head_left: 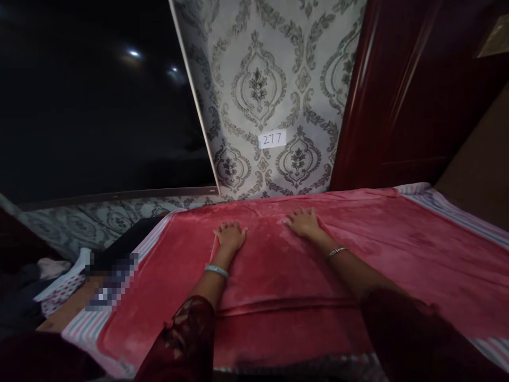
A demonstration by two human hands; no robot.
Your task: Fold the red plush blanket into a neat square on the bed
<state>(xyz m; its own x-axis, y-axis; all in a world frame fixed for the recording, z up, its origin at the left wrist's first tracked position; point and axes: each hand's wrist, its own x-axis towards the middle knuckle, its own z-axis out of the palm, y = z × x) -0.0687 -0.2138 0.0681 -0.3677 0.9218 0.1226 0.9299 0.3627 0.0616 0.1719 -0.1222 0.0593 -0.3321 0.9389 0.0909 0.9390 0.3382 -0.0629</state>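
Resting with palms down on a folded red cloth (pixel 274 270), the left hand (pixel 230 236) and right hand (pixel 305 224) sit well apart, fingers spread and loose, grasping nothing. The folded cloth lies around the middle of a wider red spread (pixel 159 297), nearer its far edge than its corners. Its left side runs beneath the left hand and forearm, a layered fold shows along its near side, and the right forearm covers part of its right side, so that outline is hard to follow; the two reds nearly match.

A striped border (pixel 445 212) trims the spread at its far right corner, along its left edge and at its near left corner. The near edge is dim and partly cut off by the frame, and the right sleeve (pixel 413 329) hides much of the near right part. What carries the spread is mostly covered; only a brown strip (pixel 66 310) shows past the left edge. A pixelated patch (pixel 111 284) masks something at that edge, beside spotted fabric (pixel 63 294) and dark, indistinct things.

Beyond the far edge, a paper label (pixel 272 139) reading 277 is on the patterned wall (pixel 258 85), between a cut-off dark screen (pixel 99 116) and a dark red panel (pixel 397 106).
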